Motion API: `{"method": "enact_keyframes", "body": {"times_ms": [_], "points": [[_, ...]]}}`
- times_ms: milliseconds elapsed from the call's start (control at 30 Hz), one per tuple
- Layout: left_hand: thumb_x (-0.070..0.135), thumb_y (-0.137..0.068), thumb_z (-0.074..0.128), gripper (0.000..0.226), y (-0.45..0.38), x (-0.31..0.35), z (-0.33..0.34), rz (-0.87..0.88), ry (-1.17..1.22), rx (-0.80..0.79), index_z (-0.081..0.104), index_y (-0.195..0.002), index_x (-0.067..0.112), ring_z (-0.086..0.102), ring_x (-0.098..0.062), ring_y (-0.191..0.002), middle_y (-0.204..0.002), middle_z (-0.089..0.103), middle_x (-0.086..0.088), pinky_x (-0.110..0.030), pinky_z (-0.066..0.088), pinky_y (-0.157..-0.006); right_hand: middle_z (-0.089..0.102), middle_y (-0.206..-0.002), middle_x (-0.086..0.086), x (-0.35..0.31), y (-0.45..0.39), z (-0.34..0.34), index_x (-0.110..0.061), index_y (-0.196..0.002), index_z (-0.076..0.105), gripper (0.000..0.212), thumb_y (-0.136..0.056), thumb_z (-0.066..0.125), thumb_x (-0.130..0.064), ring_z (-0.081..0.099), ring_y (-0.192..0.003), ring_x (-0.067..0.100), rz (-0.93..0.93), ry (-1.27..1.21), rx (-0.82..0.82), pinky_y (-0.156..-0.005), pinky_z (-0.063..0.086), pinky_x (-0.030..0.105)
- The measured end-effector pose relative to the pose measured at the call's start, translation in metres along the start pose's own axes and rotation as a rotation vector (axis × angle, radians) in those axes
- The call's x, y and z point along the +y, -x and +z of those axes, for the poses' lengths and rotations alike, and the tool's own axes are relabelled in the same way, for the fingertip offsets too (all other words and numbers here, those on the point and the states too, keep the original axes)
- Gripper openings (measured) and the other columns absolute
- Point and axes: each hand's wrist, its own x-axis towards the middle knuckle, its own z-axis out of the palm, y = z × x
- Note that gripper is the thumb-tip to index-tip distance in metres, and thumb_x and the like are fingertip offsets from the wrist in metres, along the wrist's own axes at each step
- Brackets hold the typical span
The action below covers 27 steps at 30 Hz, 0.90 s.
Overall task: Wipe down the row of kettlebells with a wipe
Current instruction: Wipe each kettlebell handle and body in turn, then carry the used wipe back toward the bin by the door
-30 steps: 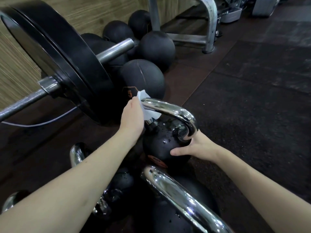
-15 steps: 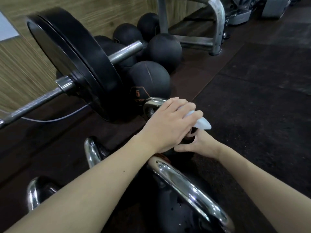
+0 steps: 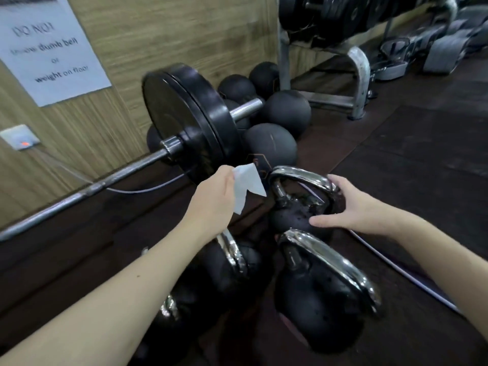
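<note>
Step in hand, as judged: wiping the farthest black cast-iron kettlebell with the chrome handle (image 3: 298, 207), which stands on the dark rubber floor (image 3: 412, 165) at the far end of the row. The left hand (image 3: 215, 200) pinches a crumpled white wipe (image 3: 247, 184), held just beside the handle, not touching it. The right hand (image 3: 346, 204), fingers spread, steadies the kettlebell body. The next move calls for pressing the wipe onto the handle.

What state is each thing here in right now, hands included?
Left hand: closed on the wipe, lifted off the kettlebell.
Wipe: crumpled, hanging loose in the air.
Right hand: open, resting on the far kettlebell.
Far kettlebell: upright, speckled with droplets.
Near kettlebell: upright, untouched.
Barbell: lying on the floor.
</note>
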Motion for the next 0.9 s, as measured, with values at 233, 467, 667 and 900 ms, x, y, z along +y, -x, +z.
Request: {"method": "enact_keyframes", "body": {"times_ms": [233,467,667,900], "points": [[0.031,-0.113,0.034,0.03,0.091,-0.037,-0.1,-0.033,0.098,0.143,0.06,-0.101,0.021,0.053,0.006,-0.075,-0.089,0.064,0.002,-0.01,0.038,-0.066,0.062,-0.118,-0.019,-0.132,0.064,0.042,-0.029,-0.132,0.062,0.054,-0.086,0.076,-0.054,0.057,-0.107,-0.011,-0.234,0.31,0.134,-0.09,0.036,0.008],[0.033,-0.113,0.035,0.029,0.23,-0.083,-0.224,-0.158,0.165,0.167,0.062,-0.105,0.027,0.056,-0.005,-0.089,-0.091,0.067,0.005,-0.011,0.039,-0.069,0.069,-0.103,-0.024,-0.264,0.125,0.154,-0.034,-0.114,0.073,0.039,-0.085,0.073,-0.06,0.06,-0.09,-0.014,-0.294,0.306,-0.001,-0.083,0.044,0.008],[0.034,-0.113,0.036,0.027,0.342,-0.11,-0.328,-0.291,0.179,0.147,0.061,-0.104,0.035,0.06,-0.003,-0.09,-0.092,0.066,0.013,-0.019,0.043,-0.076,0.068,-0.106,-0.02,-0.365,0.193,0.225,-0.036,-0.112,0.071,0.034,-0.087,0.07,-0.058,0.062,-0.103,0.001,-0.258,0.365,-0.121,-0.087,0.046,0.018],[0.034,-0.113,0.035,0.028,0.397,-0.106,-0.447,-0.363,0.199,0.13,0.062,-0.104,0.032,0.059,-0.005,-0.093,-0.096,0.065,0.016,-0.017,0.043,-0.077,0.067,-0.1,-0.023,-0.476,0.254,0.242,-0.033,-0.116,0.072,0.034,-0.091,0.068,-0.055,0.064,-0.1,0.001,-0.223,0.359,-0.173,-0.094,0.055,0.034]]}}
